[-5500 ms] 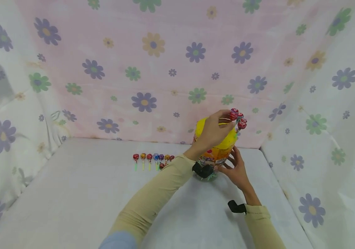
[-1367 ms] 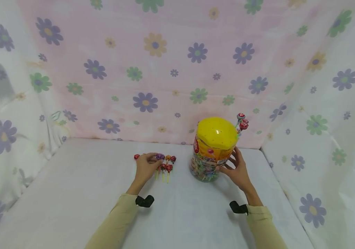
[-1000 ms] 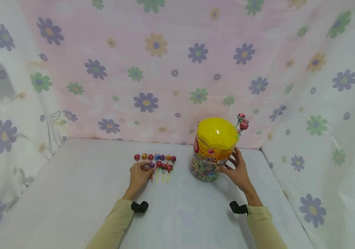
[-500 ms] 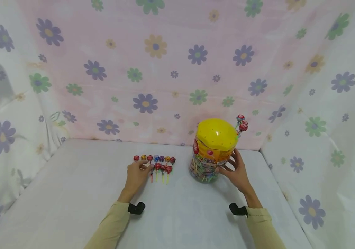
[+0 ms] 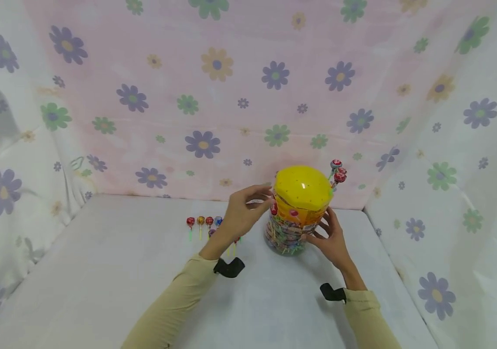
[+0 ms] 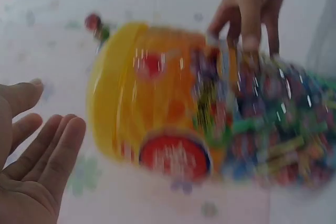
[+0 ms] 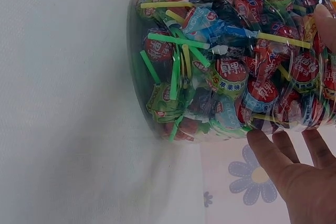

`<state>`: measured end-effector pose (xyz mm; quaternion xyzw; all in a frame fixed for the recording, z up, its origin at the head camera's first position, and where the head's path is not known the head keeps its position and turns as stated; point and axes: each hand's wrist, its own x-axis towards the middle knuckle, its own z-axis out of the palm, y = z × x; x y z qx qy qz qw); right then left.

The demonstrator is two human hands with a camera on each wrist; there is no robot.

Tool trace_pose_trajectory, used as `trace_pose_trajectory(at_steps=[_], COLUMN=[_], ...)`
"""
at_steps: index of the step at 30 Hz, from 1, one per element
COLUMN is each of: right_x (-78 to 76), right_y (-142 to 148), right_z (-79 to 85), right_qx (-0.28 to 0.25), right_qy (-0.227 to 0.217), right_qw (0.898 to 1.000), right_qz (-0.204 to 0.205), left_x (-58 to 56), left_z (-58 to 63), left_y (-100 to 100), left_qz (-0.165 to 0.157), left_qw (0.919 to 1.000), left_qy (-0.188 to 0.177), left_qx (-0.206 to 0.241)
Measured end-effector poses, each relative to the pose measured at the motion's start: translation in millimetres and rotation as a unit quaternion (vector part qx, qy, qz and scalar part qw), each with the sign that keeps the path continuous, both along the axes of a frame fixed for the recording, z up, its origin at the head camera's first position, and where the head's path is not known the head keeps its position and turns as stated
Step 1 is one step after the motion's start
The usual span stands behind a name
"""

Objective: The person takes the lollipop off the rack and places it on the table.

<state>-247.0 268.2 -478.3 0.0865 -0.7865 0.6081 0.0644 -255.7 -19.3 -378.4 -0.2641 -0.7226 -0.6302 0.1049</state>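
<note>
My left hand (image 5: pixel 241 211) is beside the upper left of a large lollipop jar (image 5: pixel 289 230). In the left wrist view this hand (image 6: pixel 37 161) has loosely bent fingers with nothing between them, apart from the yellow lid (image 6: pixel 107 93). With thumb and fingers spread round the jar's right side, my right hand (image 5: pixel 331 245) holds it. The right wrist view shows wrapped lollipops (image 7: pixel 231 72) through the clear plastic, and the right hand's fingers (image 7: pixel 268 156) against the wall. A few red-wrapped lollipops (image 5: pixel 339 175) stick up at the lid's right edge.
Left of the jar, lollipops (image 5: pixel 200 220) lie in rows on the white table (image 5: pixel 113 271); my left hand and forearm hide some. Behind stands a pink flowered cloth (image 5: pixel 165 111); a white flowered cloth (image 5: pixel 458 218) hangs at the right.
Earlier, my left hand took lollipops from beside the lid. It then set a purple-wrapped one in the front row, let go and moved right to the jar. My right hand stayed on the jar.
</note>
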Motion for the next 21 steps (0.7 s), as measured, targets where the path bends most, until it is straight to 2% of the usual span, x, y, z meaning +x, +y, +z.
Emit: trace_pose_trajectory(at_steps=[3, 7, 13, 18, 21], right_x=[-0.6, -1.1, 1.0, 0.1, -0.8], right_y=[1, 1, 0, 0, 1], right_z=[0.7, 2.7, 3.9, 4.7, 3.9], right_qx=[0.002, 0.004, 0.001, 0.005, 0.006], right_qy=[0.001, 0.001, 0.005, 0.010, 0.015], right_qw=[1.000, 1.000, 1.000, 1.000, 1.000], right_qz=[0.001, 0.004, 0.006, 0.004, 0.006], left_x=[-3.3, -6.6, -12.2, -20.5, -24.3], left_z=[15.7, 33.6, 50.2, 54.0, 53.7], left_y=[34, 72, 112, 133, 143], left_qz=[-0.043, -0.074, -0.068, -0.059, -0.056], left_qw=[0.9986, 0.9965, 0.9975, 0.9981, 0.9982], left_qy=[0.031, 0.039, 0.021, 0.008, 0.016], left_qx=[0.000, 0.007, -0.004, -0.012, -0.010])
